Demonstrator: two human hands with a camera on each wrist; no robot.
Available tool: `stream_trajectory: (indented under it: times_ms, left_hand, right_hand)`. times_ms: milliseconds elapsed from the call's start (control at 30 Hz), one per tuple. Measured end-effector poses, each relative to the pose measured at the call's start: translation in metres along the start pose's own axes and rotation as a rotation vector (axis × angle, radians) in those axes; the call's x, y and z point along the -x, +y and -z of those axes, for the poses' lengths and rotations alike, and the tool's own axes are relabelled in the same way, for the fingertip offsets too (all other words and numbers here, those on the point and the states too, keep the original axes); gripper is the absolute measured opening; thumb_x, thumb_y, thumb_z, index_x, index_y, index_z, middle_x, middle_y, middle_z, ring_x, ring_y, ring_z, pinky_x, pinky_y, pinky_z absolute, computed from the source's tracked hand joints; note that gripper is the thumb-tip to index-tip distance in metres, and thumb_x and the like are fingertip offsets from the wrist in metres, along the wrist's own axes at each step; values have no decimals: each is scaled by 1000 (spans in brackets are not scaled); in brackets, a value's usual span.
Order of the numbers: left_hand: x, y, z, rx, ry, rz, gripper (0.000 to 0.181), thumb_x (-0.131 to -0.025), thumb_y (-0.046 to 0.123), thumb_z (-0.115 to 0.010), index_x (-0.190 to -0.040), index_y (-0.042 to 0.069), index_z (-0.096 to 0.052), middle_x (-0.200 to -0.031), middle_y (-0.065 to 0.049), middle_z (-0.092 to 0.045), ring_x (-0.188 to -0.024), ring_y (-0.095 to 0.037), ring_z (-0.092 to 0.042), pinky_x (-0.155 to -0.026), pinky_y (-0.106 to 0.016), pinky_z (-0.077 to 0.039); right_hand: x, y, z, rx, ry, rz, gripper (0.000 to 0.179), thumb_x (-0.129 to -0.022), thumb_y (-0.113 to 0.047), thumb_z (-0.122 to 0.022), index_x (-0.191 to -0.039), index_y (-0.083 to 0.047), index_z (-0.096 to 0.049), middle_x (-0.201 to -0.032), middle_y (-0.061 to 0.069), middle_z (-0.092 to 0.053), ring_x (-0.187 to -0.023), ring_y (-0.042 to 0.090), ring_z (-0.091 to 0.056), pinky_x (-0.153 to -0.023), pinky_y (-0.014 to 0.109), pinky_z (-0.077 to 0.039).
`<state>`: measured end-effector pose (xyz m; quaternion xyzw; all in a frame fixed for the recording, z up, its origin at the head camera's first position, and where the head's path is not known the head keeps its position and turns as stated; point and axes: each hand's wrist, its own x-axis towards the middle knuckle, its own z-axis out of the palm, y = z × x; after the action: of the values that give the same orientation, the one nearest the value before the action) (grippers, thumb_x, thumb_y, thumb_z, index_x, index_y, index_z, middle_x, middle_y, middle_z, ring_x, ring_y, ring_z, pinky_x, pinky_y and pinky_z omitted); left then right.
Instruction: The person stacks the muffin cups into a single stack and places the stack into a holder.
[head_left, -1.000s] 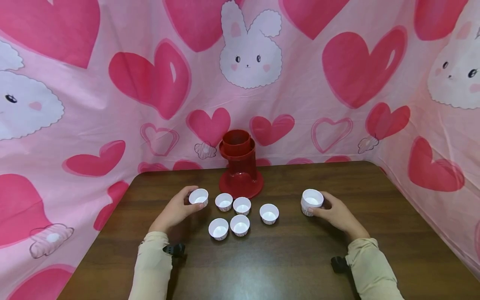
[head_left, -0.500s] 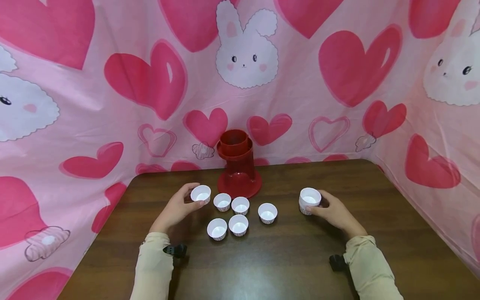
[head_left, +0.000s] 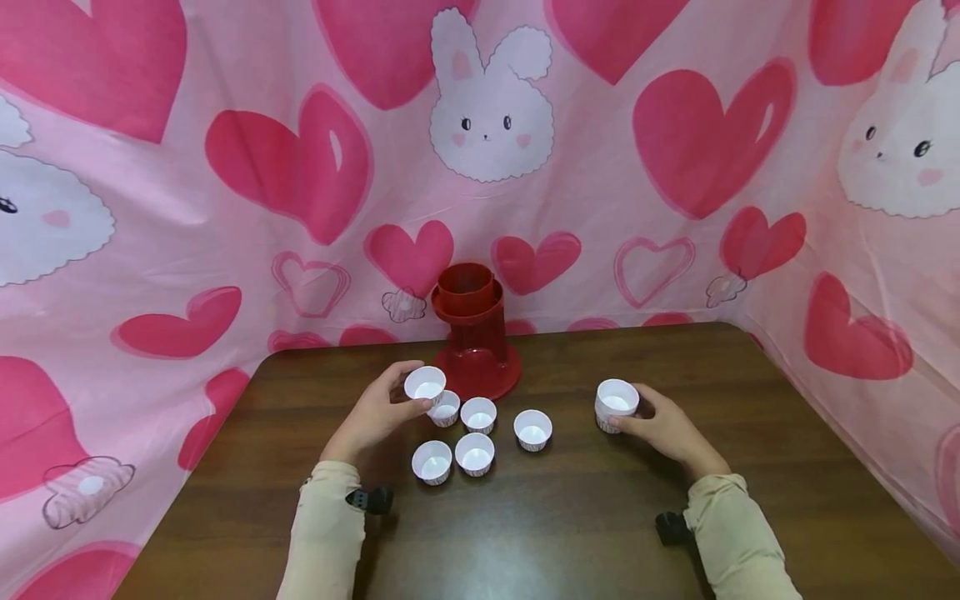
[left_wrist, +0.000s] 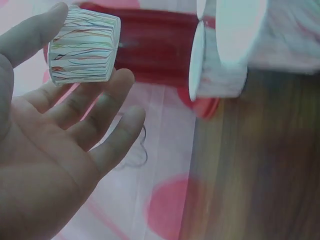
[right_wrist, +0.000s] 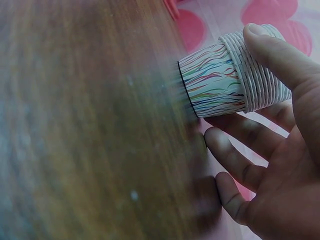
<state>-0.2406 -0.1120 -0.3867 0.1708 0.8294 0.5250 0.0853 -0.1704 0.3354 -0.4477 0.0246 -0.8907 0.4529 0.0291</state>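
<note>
- Left hand [head_left: 378, 412], left of center frame: grip clamped on one held cup [head_left: 425, 383], thumb one side, fingers other; mouth up.
- Right hand [head_left: 669, 427], right of center: grip clamped on cup stack [head_left: 617, 400], thumb near side, also mouth up.
- Key relation: held cup is at upper right of left hand; cup stack lies well apart, toward frame right, roughly level with it in the head view.
- Stack's long axis looks about upright in head view; sideways look in right wrist view is probably camera roll.
- Between the hands: rear-left cup [head_left: 447, 410], rear-middle cup [head_left: 478, 415], front-left cup [head_left: 432, 463], front-right cup [head_left: 475, 455], all nearer left hand; lone cup [head_left: 533, 431] nearer right hand.
- Red stand [head_left: 480, 350] stands behind the loose cups, upper center.
- Hidden: held cup covers part of rear-left cup in head view. Left wrist view shows held cup apart from the cups at upper right there.
- Cut off: those cups run out of the left wrist frame, blurred.
- Hard to tell: how many cups are nested in the stack, and whether its base touches the tabletop [head_left: 570, 525]; right wrist view is smeared there.
</note>
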Motion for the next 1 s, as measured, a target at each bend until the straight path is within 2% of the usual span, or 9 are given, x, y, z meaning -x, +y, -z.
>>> stream_trajectory:
  times_ms: [133, 233, 300, 400, 500, 567, 667, 833, 1000]
  left_hand:
    - [-5, 10, -13, 16, -28, -4, 65, -89, 23, -78, -145, 15, -48, -139, -11, -54, -124, -35, -52, -99, -53, -48]
    - [-11, 19, -25, 46, -56, -28, 63, -89, 19, -78, -145, 15, -49, -137, -10, -55, -120, -34, -54, -95, -49, -51]
    - [-14, 25, -34, 68, -65, -22, 62, -89, 19, -78, -145, 17, -51, -135, -7, -57, -119, -31, -55, -94, -48, -52]
    - [-18, 35, -47, 51, -79, -37, 60, -88, 22, -79, -142, 22, -53, -136, -3, -56, -120, -28, -54, -95, -50, -51]
    - [-24, 41, -59, -18, -90, -87, 57, -88, 25, -80, -140, 24, -55, -136, 0, -56, -124, -25, -51, -101, -52, -46]
    - [-28, 44, -65, -53, -100, -131, 56, -88, 25, -79, -139, 21, -56, -135, 0, -56, -125, -24, -49, -104, -52, -43]
    - [-33, 46, -75, -78, -116, -160, 54, -88, 27, -79, -137, 19, -58, -132, 2, -58, -122, -21, -51, -104, -50, -43]
    - [-38, 48, -88, -53, -150, -164, 50, -89, 29, -79, -134, 21, -60, -125, 6, -61, -115, -20, -54, -99, -46, -47]
    - [-41, 53, -98, -46, -161, -170, 48, -89, 30, -79, -133, 22, -62, -124, 7, -62, -114, -18, -55, -99, -43, -47]
  right_hand:
    - [-1, 1, 0, -1, 0, 4, 63, -88, -31, -81, -136, 1, -55, -121, 18, -65, -109, 32, -59, -92, 49, -47]
    - [-1, 1, -1, -1, 3, 4, 63, -87, -31, -81, -135, 1, -56, -121, 18, -65, -109, 32, -58, -93, 50, -46]
    - [-1, 2, -1, -1, 3, 2, 63, -87, -32, -81, -135, 0, -56, -121, 18, -65, -109, 32, -58, -93, 50, -46]
    - [0, 2, -1, -3, 6, 1, 63, -87, -31, -81, -135, 0, -56, -121, 18, -65, -109, 32, -58, -93, 50, -46]
    - [0, 2, -1, -4, 11, 2, 62, -87, -31, -81, -135, 0, -57, -120, 17, -65, -108, 31, -58, -92, 48, -47]
    - [0, 1, -1, -10, 11, 1, 61, -87, -30, -81, -134, 0, -57, -120, 17, -65, -107, 30, -59, -91, 46, -47]
    - [0, 0, -1, -24, 6, -1, 62, -87, -30, -81, -135, 0, -57, -120, 17, -65, -108, 30, -59, -91, 46, -48]
    - [0, 1, -1, -30, 3, -2, 63, -87, -32, -82, -135, -1, -57, -121, 16, -65, -109, 30, -58, -92, 46, -47]
    - [-1, 4, -1, -26, 6, 2, 62, -87, -31, -82, -135, -1, -57, -121, 16, -65, -108, 29, -59, -90, 45, -48]
